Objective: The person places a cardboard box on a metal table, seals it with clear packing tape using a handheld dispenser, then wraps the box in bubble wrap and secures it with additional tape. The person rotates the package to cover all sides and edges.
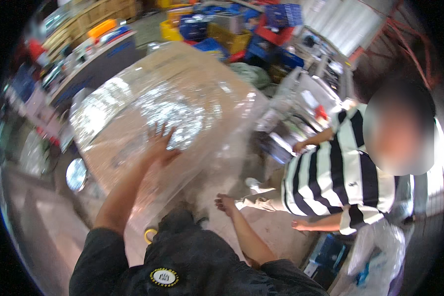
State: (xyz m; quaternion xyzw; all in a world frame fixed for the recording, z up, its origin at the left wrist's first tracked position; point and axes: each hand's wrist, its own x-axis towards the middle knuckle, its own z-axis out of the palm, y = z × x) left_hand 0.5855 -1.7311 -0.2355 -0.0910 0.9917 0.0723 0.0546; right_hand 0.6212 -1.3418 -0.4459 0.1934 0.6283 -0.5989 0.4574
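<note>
A large cardboard box (98,153) fills the left and middle, covered in shiny clear plastic film (175,116). Flat on its top near the front lies my left hand (162,148), fingers spread on the film. My right hand (225,203) hangs in the air beyond the box's right side, its fingers loosely bent and a little apart. I see nothing held in it, though the picture is somewhat blurred. Loose film (202,160) droops over the box's near right edge.
To the right stands another person in a striped shirt (325,177). A yellow ring (150,236), like a tape roll, is below the box. Coloured crates (241,39) are piled behind. A dark blue case (328,252) and clear plastic wrap (380,246) sit at lower right.
</note>
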